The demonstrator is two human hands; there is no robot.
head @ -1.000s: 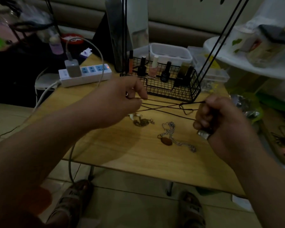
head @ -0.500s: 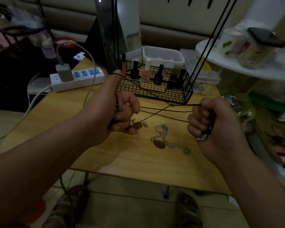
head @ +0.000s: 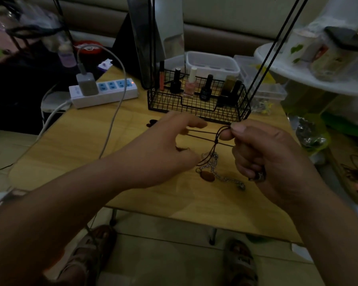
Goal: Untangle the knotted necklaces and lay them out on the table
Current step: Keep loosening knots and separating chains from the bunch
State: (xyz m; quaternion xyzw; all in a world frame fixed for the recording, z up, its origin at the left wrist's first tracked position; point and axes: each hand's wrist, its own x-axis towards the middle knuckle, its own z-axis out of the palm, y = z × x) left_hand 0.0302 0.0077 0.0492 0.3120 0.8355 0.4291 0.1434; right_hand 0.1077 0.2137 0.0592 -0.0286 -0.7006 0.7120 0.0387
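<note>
Black cord necklace [head: 203, 134] is stretched in the air just above the table [head: 132, 131], its strands running taut between the two hands, with a small knot [head: 217, 139] close to the right one and loose ends trailing down toward the chain necklace [head: 225, 178] that lies on the wood with its brown oval pendant [head: 208, 176]. The step in hand looks like working that knot open, and it would go best by slackening the strands first, since pulling them tight only sets the knot harder. Then one loop can be teased wide and the free end fed back through, with the cord kept lifted so it does not snag the chain underneath. The right hand [head: 267, 157] pinches the cord between thumb and forefinger right beside the knot, and its lower fingers are curled round a small metallic piece [head: 259, 176], too dim to identify. The left hand [head: 163, 149] reaches in with fingers fairly straight. The strands end at its fingertips, but blur hides whether it pinches them. Behind stand a wire basket [head: 244, 112] of bottles and a power strip [head: 112, 96].
</note>
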